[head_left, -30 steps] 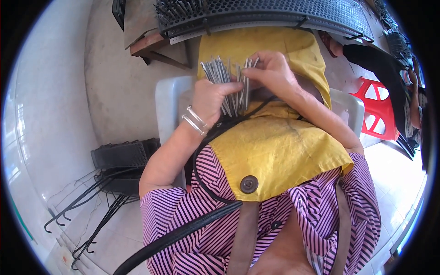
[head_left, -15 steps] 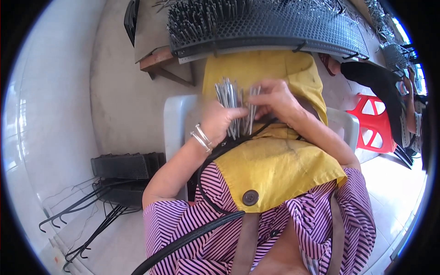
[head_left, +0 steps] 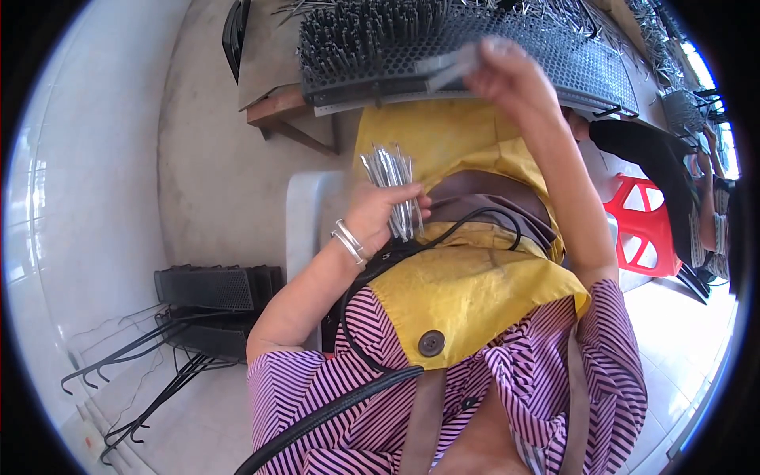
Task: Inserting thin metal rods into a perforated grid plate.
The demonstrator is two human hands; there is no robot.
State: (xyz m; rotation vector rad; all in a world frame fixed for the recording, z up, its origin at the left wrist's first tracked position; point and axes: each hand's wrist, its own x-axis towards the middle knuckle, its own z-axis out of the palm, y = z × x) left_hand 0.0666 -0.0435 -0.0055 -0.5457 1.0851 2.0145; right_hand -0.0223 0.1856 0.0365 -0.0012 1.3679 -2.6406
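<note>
My left hand (head_left: 376, 212) is closed round a bundle of thin silver metal rods (head_left: 387, 168), held roughly upright over my lap with the thumb across them. Farther off, my right hand (head_left: 513, 77) is raised over a black perforated rack (head_left: 546, 73). Its fingers pinch a few metal rods (head_left: 450, 66), tilted to the left and smeared by motion, so whether they touch the rack cannot be told. Many similar rods (head_left: 348, 47) stand packed in the holes at the rack's left part.
A yellow apron (head_left: 483, 297) covers my lap, with a black cord (head_left: 332, 412) across it. Black racks with hooked rods (head_left: 210, 289) lie on the floor at left. At right, a red plastic stool (head_left: 645, 226) stands near another person (head_left: 645, 146). Loose rods lie behind the rack.
My right hand has moved from beside the left hand up and away to above the rack, carrying a few rods. My left hand keeps its bundle in nearly the same place.
</note>
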